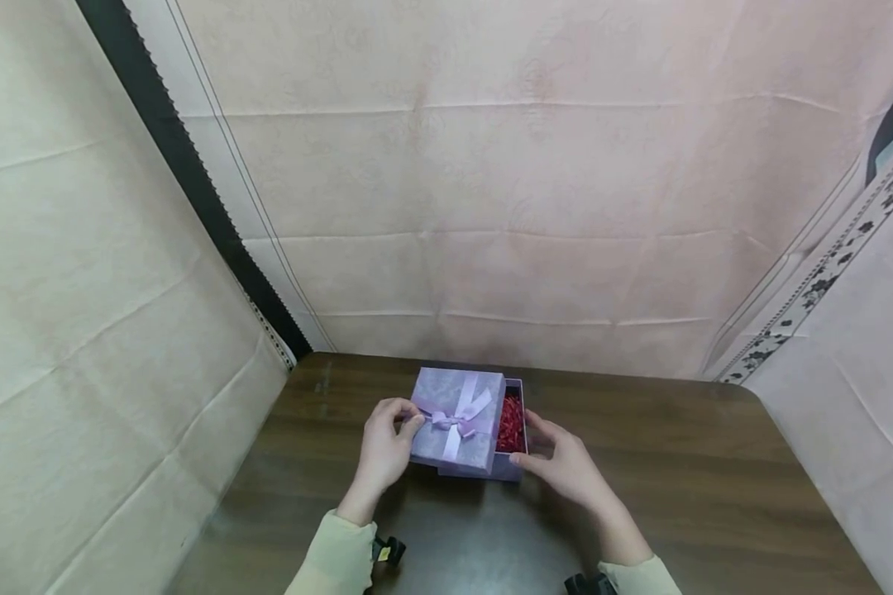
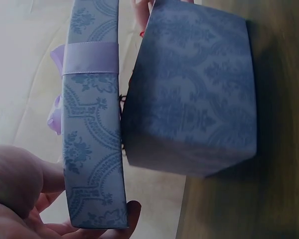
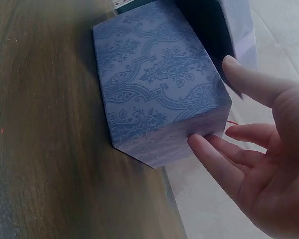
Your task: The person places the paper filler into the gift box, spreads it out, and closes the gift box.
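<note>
A lilac gift box with a raised damask-like pattern stands on the table, filled with red shredded paper. Its lid, tied with a pale purple ribbon bow, sits shifted left, so the box's right part is uncovered. In the left wrist view the lid shows a gap to the box. My left hand grips the lid's left edge between thumb and fingers. At the box's right side, my right hand touches the wall with fairly straight fingertips, thumb spread apart.
The brown wooden table has rounded far corners. Pale cloth hangs behind it and at both sides, with a dark band at the left corner. Cameras are strapped at the left wrist and right wrist.
</note>
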`<state>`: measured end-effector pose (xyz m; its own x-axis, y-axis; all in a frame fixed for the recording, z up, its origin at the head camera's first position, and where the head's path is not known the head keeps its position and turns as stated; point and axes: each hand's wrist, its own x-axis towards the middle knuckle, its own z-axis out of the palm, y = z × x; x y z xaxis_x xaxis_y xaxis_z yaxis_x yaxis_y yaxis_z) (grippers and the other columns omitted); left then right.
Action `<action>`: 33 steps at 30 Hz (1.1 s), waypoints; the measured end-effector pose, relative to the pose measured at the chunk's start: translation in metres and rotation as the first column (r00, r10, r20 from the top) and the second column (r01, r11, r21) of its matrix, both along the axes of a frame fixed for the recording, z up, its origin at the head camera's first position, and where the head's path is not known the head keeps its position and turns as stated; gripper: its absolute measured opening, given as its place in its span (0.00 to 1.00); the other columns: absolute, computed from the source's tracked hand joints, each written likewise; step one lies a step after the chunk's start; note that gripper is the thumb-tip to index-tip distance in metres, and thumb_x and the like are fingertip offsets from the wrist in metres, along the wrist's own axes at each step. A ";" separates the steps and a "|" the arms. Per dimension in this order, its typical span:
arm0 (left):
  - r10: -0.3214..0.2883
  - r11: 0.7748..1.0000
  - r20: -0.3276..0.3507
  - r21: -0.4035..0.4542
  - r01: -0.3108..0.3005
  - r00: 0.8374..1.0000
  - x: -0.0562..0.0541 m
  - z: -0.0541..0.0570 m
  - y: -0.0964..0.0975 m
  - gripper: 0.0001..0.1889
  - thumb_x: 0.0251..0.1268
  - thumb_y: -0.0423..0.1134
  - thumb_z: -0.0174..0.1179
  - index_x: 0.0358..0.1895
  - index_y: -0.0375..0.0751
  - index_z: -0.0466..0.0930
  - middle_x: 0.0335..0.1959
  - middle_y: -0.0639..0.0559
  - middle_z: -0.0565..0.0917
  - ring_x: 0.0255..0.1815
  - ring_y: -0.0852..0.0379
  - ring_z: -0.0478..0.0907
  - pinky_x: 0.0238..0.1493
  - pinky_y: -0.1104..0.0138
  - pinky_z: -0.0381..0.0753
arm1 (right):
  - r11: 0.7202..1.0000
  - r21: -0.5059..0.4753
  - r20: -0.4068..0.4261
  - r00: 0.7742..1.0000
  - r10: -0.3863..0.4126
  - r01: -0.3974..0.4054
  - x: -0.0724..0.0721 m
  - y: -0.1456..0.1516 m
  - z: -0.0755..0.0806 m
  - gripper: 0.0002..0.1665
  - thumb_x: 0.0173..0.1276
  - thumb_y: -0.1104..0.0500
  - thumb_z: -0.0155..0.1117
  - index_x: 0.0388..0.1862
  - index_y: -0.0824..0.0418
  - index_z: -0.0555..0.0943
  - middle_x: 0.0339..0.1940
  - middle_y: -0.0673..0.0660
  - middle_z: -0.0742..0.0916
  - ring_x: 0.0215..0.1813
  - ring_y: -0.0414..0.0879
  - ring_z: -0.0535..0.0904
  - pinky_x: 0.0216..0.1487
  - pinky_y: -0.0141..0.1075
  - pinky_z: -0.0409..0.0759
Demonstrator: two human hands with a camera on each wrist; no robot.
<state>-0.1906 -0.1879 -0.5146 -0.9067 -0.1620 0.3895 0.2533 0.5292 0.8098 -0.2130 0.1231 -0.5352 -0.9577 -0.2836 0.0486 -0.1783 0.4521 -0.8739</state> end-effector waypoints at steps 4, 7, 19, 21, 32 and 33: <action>-0.015 1.000 0.006 -0.009 0.015 1.000 -0.002 0.002 0.009 0.07 0.71 0.29 0.70 0.35 0.43 0.84 0.50 0.42 0.83 0.49 0.44 0.82 0.51 0.45 0.83 | 1.000 0.001 0.006 1.000 -0.004 0.004 -0.001 0.000 0.001 0.53 0.63 0.47 0.85 0.83 0.60 0.71 0.75 0.64 0.80 0.66 0.61 0.84 0.59 0.51 0.88; -0.012 1.000 0.018 -0.015 0.012 1.000 -0.003 0.004 0.014 0.07 0.71 0.30 0.71 0.35 0.44 0.84 0.50 0.42 0.82 0.50 0.45 0.82 0.51 0.46 0.83 | 1.000 0.016 -0.014 1.000 0.001 -0.001 -0.001 0.000 0.001 0.53 0.64 0.46 0.84 0.82 0.61 0.71 0.74 0.65 0.80 0.66 0.61 0.84 0.60 0.53 0.87; 0.002 0.999 0.056 -0.046 0.001 0.998 -0.003 0.013 0.040 0.06 0.72 0.34 0.72 0.36 0.46 0.85 0.55 0.44 0.80 0.52 0.47 0.81 0.52 0.51 0.83 | 0.999 -0.024 -0.082 0.996 0.040 -0.042 0.001 0.001 -0.003 0.42 0.67 0.60 0.80 0.77 0.68 0.75 0.75 0.68 0.78 0.65 0.60 0.84 0.61 0.47 0.87; 0.020 0.997 0.053 -0.075 -0.016 0.998 -0.003 0.014 0.044 0.06 0.72 0.35 0.72 0.36 0.47 0.85 0.55 0.45 0.80 0.53 0.46 0.82 0.52 0.50 0.84 | 0.997 -0.056 -0.059 0.997 0.047 -0.050 0.001 0.001 -0.003 0.43 0.67 0.62 0.81 0.77 0.71 0.73 0.77 0.69 0.76 0.66 0.61 0.83 0.59 0.43 0.87; 0.118 0.975 0.044 -0.196 -0.108 0.992 -0.003 0.017 0.059 0.06 0.71 0.40 0.73 0.37 0.50 0.85 0.58 0.48 0.80 0.49 0.43 0.86 0.36 0.48 0.85 | 0.989 -0.093 0.003 0.993 0.119 -0.118 0.004 0.008 -0.006 0.63 0.60 0.55 0.88 0.87 0.64 0.61 0.79 0.69 0.73 0.67 0.61 0.83 0.61 0.42 0.86; 0.126 0.972 0.046 -0.205 -0.114 0.991 -0.003 0.017 0.060 0.06 0.71 0.41 0.73 0.37 0.51 0.85 0.58 0.48 0.80 0.48 0.43 0.87 0.35 0.48 0.85 | 0.989 -0.093 0.007 0.993 0.118 -0.117 0.004 0.008 -0.006 0.63 0.61 0.54 0.87 0.87 0.63 0.60 0.79 0.69 0.74 0.68 0.60 0.83 0.61 0.42 0.86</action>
<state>-0.1941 -0.1275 -0.4980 -0.9076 -0.1944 0.3721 0.1337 0.7063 0.6952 -0.2090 0.1315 -0.5415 -0.9185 -0.3894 0.0683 -0.2144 0.3456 -0.9136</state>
